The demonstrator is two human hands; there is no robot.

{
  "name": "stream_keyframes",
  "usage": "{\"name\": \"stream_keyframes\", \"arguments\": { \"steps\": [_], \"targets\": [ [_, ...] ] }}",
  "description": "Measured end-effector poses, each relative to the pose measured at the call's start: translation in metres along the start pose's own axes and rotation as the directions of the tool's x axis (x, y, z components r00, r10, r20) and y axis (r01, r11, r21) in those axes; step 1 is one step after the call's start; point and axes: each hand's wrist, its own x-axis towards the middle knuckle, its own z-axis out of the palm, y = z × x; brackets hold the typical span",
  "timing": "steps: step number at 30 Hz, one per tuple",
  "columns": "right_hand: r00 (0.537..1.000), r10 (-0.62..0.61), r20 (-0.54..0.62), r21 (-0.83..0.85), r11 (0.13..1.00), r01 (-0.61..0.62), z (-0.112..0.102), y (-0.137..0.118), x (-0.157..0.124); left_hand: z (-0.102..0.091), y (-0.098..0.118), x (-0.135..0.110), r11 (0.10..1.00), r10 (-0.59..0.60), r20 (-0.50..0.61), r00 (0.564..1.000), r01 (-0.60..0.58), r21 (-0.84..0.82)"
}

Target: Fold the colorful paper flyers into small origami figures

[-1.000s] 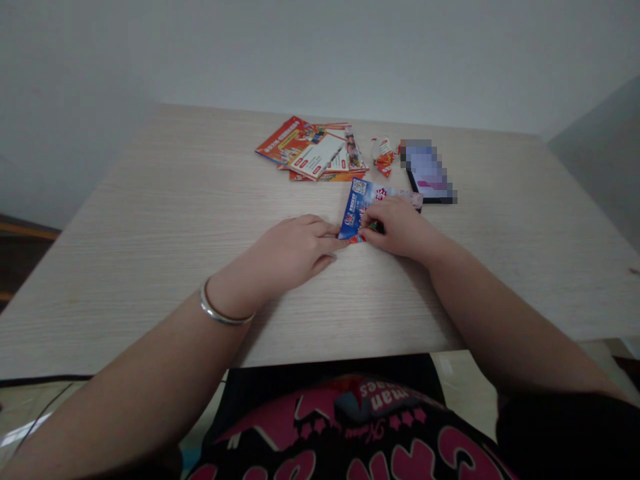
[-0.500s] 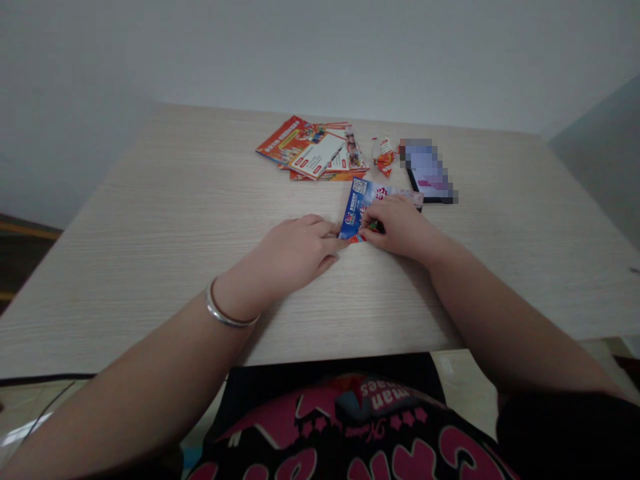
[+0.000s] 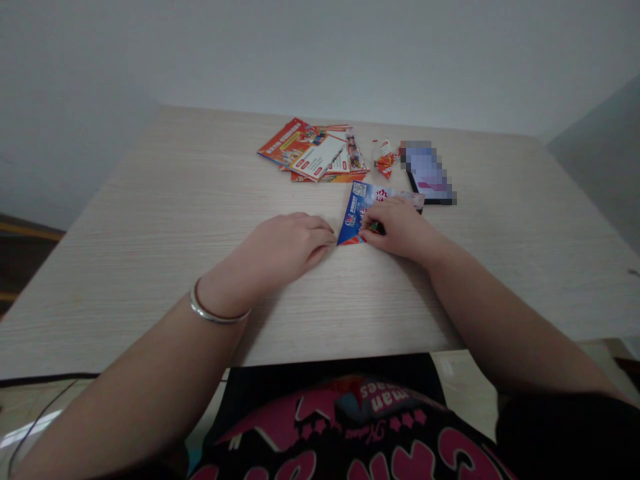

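A blue printed leaflet point(image 3: 351, 208) with a QR code and pink lettering lies on the table. Its near left edge is turned over, showing a thin red strip. My right hand point(image 3: 397, 223) covers the leaflet's right half, thumb and forefinger pinched at the near edge; a small dark and green patch shows between them. My left hand point(image 3: 295, 243) rests palm down just left of the leaflet's corner, fingers loosely stretched, holding nothing. A silver bangle point(image 3: 213, 315) circles the left wrist.
Beyond the leaflet lies a fanned pile of orange and white leaflets point(image 3: 313, 152). Right of it is a folded orange and white paper point(image 3: 385, 159), then a phone point(image 3: 429, 175) with a lit, partly blurred screen. The pale wood table point(image 3: 150, 200) meets a wall behind.
My left hand has slid left, off the leaflet's corner, uncovering that corner and more of the red strip. My right hand has stayed in place on the leaflet.
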Motion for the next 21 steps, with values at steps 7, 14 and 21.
{"name": "stream_keyframes", "arguments": {
  "steps": [7,14,21],
  "targets": [
    [1.000,0.008,0.019,0.011,1.000,-0.008,-0.001,0.000,0.000,0.007,0.005,0.006,0.997,0.077,0.016,0.997,-0.077,0.016],
    [0.999,0.021,0.039,0.028,0.999,-0.022,-0.002,0.002,0.002,0.007,0.014,0.008,0.997,0.014,0.078,0.997,-0.020,0.076],
    [0.998,0.029,0.050,0.019,0.999,-0.030,-0.003,0.000,0.002,0.007,0.018,0.006,0.995,0.017,0.086,0.996,-0.025,0.096]
  ]
}}
